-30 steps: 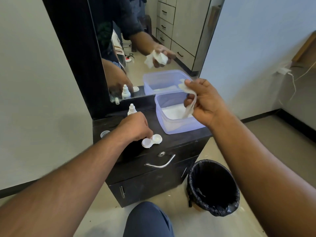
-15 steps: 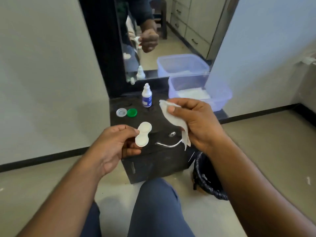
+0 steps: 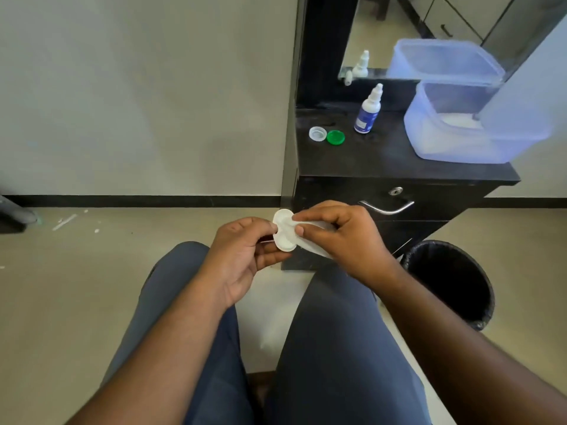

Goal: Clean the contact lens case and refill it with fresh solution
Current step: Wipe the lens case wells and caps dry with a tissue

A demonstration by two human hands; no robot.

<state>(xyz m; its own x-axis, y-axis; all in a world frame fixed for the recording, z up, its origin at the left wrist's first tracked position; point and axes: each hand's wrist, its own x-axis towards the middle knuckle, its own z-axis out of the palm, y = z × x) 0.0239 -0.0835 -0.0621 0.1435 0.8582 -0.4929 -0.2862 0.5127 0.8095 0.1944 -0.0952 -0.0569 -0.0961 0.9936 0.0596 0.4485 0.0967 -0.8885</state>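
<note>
My left hand (image 3: pixel 245 256) grips the white two-well contact lens case (image 3: pixel 284 231) in front of my knees. My right hand (image 3: pixel 343 237) pinches a white tissue (image 3: pixel 316 248) and presses it with the fingertips into the case's upper well. On the black cabinet top (image 3: pixel 383 157) stand a small solution bottle with a blue label (image 3: pixel 367 113), and two loose caps: a clear one (image 3: pixel 318 133) and a green one (image 3: pixel 335 137).
A translucent plastic tub (image 3: pixel 460 145) holding white tissues sits at the cabinet's right, below a mirror (image 3: pixel 399 32). A black-lined waste bin (image 3: pixel 451 280) stands on the floor to the right of my knees. The cabinet has a metal drawer handle (image 3: pixel 388 208).
The view dropped toward my lap. Both hands came together lower down, and the tissue now touches the case, where before it hung apart in my right hand.
</note>
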